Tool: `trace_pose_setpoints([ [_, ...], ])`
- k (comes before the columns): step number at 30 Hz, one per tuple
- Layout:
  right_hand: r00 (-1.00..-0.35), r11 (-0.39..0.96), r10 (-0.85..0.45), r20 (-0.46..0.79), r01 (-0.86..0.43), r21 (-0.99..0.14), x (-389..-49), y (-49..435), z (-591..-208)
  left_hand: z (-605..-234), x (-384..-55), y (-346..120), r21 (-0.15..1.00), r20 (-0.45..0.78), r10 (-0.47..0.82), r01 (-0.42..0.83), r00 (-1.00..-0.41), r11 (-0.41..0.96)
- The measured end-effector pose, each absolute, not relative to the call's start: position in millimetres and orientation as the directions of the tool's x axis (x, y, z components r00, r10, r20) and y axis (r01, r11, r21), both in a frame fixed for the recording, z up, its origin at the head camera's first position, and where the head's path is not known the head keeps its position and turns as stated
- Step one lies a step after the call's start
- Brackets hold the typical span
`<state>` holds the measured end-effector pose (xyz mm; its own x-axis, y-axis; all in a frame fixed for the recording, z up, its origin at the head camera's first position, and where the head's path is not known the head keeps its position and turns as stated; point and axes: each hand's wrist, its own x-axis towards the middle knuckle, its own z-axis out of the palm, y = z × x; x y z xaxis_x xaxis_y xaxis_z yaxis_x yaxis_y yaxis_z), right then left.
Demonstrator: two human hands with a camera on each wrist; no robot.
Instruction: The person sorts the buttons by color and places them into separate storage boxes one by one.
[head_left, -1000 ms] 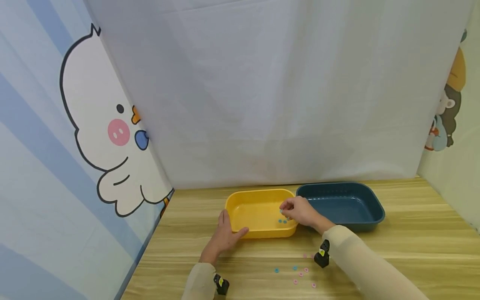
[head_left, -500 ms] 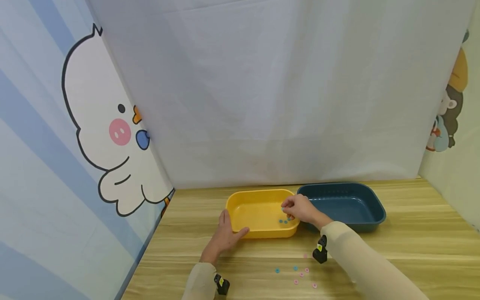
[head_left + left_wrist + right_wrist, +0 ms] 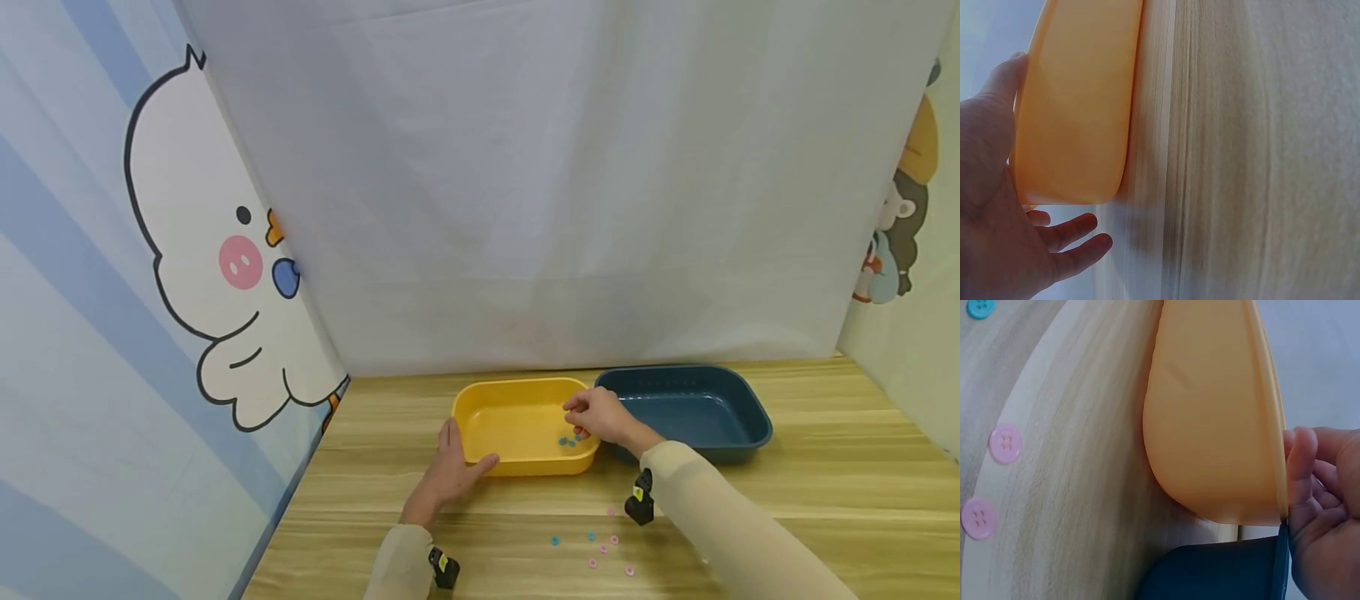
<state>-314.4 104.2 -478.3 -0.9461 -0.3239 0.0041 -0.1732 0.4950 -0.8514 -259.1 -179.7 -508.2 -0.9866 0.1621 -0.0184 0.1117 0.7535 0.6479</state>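
In the head view a yellow tray (image 3: 517, 421) stands on the wooden table, with several small blue buttons (image 3: 567, 442) at its right end. My left hand (image 3: 447, 475) rests against the tray's near left corner. Its thumb (image 3: 1007, 78) lies at the rim, and its other fingers are spread, fairly straight, round the corner. Above the buttons hovers my right hand (image 3: 600, 415), its fingers loosely bent at the tray's right rim. No button shows between its fingertips. In the right wrist view the tray's wall hides part of those fingers.
A dark blue tray (image 3: 686, 417) stands right beside the yellow one. Nearer on the table (image 3: 360, 500) lie several pink buttons (image 3: 614, 540) and two blue buttons, one left (image 3: 555, 541) of the other. A pale curtain (image 3: 525, 192) hangs behind the trays.
A light blue button at my right fingertips has dropped into the yellow tray by the other blue ones. My right fingers have loosened. The left hand keeps its place.
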Motion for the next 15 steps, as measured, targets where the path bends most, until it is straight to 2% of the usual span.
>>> trace_pose_setpoints([
  [7, -0.925, 0.454, -0.376, 0.048, -0.229, -0.861, -311, 109, -480, -506, -257, -178, 0.646, -0.032, 0.155, 0.098, -0.987, 0.757],
  [15, -0.904, 0.485, -0.419, 0.083, -0.301, -0.821, -302, 117, -474, -507, -258, -178, 0.648, -0.027, 0.161, 0.105, -0.987, 0.754],
])
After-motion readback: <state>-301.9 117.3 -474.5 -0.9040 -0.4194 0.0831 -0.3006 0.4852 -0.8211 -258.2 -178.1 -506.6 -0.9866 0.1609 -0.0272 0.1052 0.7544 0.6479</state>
